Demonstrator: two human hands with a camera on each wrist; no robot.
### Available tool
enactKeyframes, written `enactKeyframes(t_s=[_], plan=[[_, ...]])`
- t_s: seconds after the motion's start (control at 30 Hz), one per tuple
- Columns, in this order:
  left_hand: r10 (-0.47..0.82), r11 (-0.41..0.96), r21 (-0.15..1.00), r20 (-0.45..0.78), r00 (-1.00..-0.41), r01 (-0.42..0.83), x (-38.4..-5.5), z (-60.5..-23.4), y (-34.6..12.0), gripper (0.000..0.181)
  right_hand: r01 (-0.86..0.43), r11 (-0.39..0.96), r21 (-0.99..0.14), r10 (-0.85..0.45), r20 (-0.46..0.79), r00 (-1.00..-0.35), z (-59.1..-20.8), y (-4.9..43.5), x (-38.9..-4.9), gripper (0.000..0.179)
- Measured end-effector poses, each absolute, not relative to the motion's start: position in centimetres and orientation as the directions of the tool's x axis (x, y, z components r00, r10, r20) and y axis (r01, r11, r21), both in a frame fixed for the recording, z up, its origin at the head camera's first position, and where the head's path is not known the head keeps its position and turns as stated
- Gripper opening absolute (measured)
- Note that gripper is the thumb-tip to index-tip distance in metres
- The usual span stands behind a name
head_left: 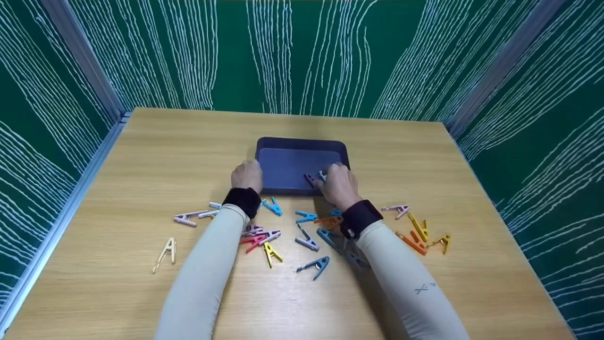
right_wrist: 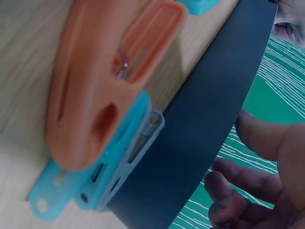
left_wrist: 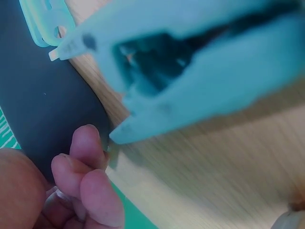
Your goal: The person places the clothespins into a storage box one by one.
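A dark tray sits towards the far side of the wooden surface, and both hands are at it. The person's left hand grips its left end, fingers curled narrow. The right hand reaches over the near right part, its fingers bent; I can't tell whether they hold anything. Just beside those fingertips I see a pale teal clip, and next to it a dark purple clip lies in the tray.

More clips lie scattered on the near side: a blue clip just in front of the tray, a yellow clip between the forearms, a cream clip well out to the left, and an orange clip right of the right sleeve. Black bands circle both wrists. Green panels with wavy white lines stand around the surface.
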State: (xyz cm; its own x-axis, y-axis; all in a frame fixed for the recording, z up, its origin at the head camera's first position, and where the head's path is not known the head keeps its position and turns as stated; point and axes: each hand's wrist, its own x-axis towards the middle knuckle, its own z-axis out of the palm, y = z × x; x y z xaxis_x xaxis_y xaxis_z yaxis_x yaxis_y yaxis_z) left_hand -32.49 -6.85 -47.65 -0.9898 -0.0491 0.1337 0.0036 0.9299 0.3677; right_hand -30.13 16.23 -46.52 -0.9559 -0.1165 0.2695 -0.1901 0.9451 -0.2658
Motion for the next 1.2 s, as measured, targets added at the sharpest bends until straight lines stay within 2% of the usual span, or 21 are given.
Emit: enactKeyframes(t_s=[0.4,0.63,0.83,1.03,1.2], plan=[[-0.048,0.927,0.374,0.137,-0.989,0.007,-32.3,-47.6,-6.9,0.031,-0.178,0.935,-0.306,-0.105,0.241,-0.965,-45.0,17.9,-28.7,0.031],[-0.039,0.937,0.349,0.164,-0.986,0.021,-32.1,-47.4,-6.8,0.028,-0.081,0.956,-0.281,-0.025,0.195,-0.980,-44.5,20.1,-27.9,0.048],[-0.038,0.933,0.358,0.162,-0.986,0.023,-32.2,-47.6,-6.8,0.027,-0.002,0.951,-0.308,0.039,0.124,-0.992,-44.3,22.8,-27.1,0.051],[-0.052,0.931,0.364,0.132,-0.990,0.000,-32.4,-47.5,-6.8,0.028,0.057,0.951,-0.304,0.098,0.120,-0.988,-44.7,25.8,-26.6,0.056],[-0.055,0.930,0.367,0.116,-0.992,-0.009,-32.5,-47.5,-6.8,0.030,0.130,0.967,-0.221,0.150,0.076,-0.986,-45.2,28.2,-26.1,0.055]])
